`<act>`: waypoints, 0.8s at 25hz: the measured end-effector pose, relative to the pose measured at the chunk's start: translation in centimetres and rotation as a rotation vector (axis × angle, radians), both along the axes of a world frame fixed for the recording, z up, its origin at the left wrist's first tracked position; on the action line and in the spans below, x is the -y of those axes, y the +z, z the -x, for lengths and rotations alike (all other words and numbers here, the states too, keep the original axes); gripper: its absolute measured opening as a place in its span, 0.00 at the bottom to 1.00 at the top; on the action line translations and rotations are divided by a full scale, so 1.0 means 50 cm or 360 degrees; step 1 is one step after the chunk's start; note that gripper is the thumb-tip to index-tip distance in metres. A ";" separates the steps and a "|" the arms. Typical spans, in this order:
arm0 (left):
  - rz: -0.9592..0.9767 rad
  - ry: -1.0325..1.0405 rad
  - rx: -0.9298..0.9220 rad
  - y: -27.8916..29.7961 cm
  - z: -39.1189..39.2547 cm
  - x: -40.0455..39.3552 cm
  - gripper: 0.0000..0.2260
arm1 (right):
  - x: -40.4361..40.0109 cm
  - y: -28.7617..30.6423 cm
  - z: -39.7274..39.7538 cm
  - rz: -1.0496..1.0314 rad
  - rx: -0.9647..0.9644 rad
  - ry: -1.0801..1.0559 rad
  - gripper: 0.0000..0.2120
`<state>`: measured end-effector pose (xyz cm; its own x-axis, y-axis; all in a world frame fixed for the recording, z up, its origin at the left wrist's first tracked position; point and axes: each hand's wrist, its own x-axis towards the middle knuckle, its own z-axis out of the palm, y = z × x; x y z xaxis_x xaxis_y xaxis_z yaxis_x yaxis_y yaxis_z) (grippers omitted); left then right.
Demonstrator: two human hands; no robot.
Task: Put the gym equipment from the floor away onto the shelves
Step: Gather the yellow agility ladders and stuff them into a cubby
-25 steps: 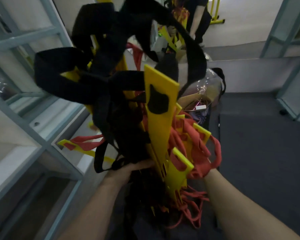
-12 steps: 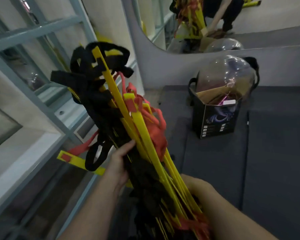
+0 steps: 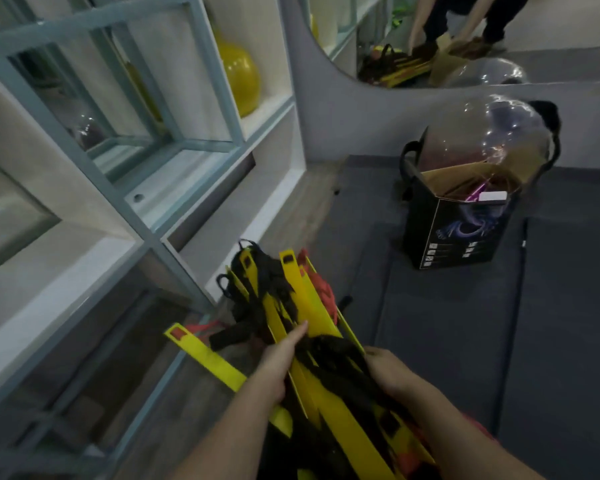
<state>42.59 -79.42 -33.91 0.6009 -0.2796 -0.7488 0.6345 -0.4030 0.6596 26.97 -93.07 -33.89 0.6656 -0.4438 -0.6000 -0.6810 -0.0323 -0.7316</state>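
A bundled agility ladder (image 3: 302, 306) of yellow flat rungs with black and red straps lies low in front of me, its far end pointing at the base of the shelf unit (image 3: 160, 216). My left hand (image 3: 279, 358) grips it from the left, fingers laid along a yellow rung. My right hand (image 3: 387, 370) holds the bundle's right side over the black straps. One loose yellow rung (image 3: 205, 355) sticks out to the left. The near end of the bundle is cut off by the frame's bottom edge.
The shelf unit's blue-grey frame and white boards fill the left; a yellow ball (image 3: 241, 77) sits in an upper compartment. A black box (image 3: 465, 233) with a clear ball (image 3: 489, 136) on it stands on the dark floor mat (image 3: 447, 323). A wall mirror (image 3: 465, 39) reflects a person.
The ladder bundle has come down from raised and upright to low and nearly level, toward the bottom of the shelf unit. Both hands keep hold of it.
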 end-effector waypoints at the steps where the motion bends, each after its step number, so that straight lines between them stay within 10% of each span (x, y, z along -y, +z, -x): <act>1: -0.0067 -0.0030 0.0011 -0.016 0.014 0.001 0.54 | -0.001 -0.005 -0.005 0.0014 -0.0016 -0.0002 0.15; 6: -0.0662 -0.0362 0.0441 0.073 0.048 0.016 0.46 | -0.009 -0.001 -0.037 0.0179 -0.0266 -0.0001 0.42; 10: -0.1148 -0.0285 0.1007 0.075 0.047 -0.043 0.31 | -0.011 -0.014 -0.047 0.0616 -0.0406 0.0129 0.36; 14: -0.0510 0.0815 0.0023 -0.006 0.065 -0.099 0.34 | -0.009 -0.005 -0.056 0.0455 -0.0302 0.0084 0.34; 17: -0.0106 0.0758 -0.0234 0.014 0.073 -0.092 0.21 | -0.014 0.007 -0.070 0.0369 -0.0269 0.0080 0.42; 20: 0.0008 0.0551 -0.0321 0.001 0.070 -0.078 0.29 | -0.029 0.015 -0.087 0.0180 -0.0228 0.0023 0.53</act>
<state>39.08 -75.52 -33.87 0.5011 -0.0902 -0.8607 0.8492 -0.1400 0.5091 31.29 -91.60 -33.13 0.5836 -0.5051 -0.6358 -0.7769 -0.1195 -0.6182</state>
